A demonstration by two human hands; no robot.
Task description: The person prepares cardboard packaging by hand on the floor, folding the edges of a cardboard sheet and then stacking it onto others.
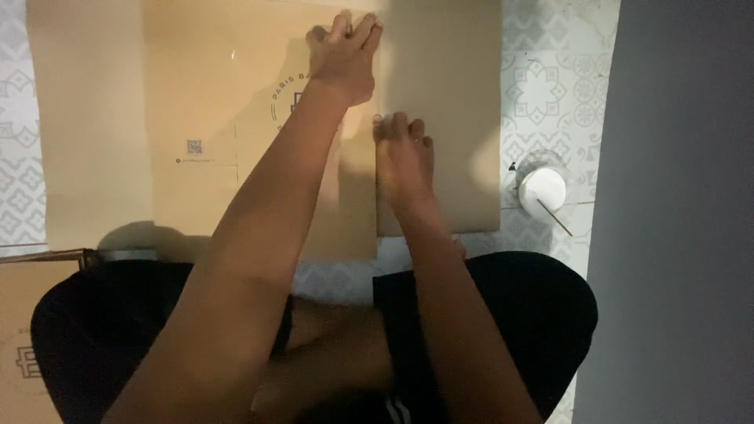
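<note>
**Flat cardboard sheet, brown, unfolded, on patterned floor**

Head view (the only view). We list one large flattened cardboard sheet (pixel 236 94), light brown, lying on a tiled floor (pixel 550 86) with a pale grey ornamental pattern. A darker panel (pixel 440 118) of it lies on the right, its edge running down between the two hands. There is printing and a small square code on the left panel.

Left hand (pixel 343 55): reaching far across the sheet, fingers together and bent at the tips, pressing down near the top of the panel edge. We cannot tell whether the tips hook under the edge.

Right hand (pixel 404 157): nearer the body, laid flat, fingers close together and extended, palm down on the sheet just beside the same edge.

Handling, as we judge it: light for its size, stiff across a panel but ready to bend along scored lines; the surface is dry and matt, not slippery. It is best held at a free edge or flap, with one flat palm holding the rest down. Edges may crease if gripped hard.

Also present: a white round container (pixel 543 188) with a thin stick across it, to the right on the floor, apart from the sheet; another cardboard piece (pixel 20 330) at the lower left; the person's dark shorts (pixel 518 314).
</note>
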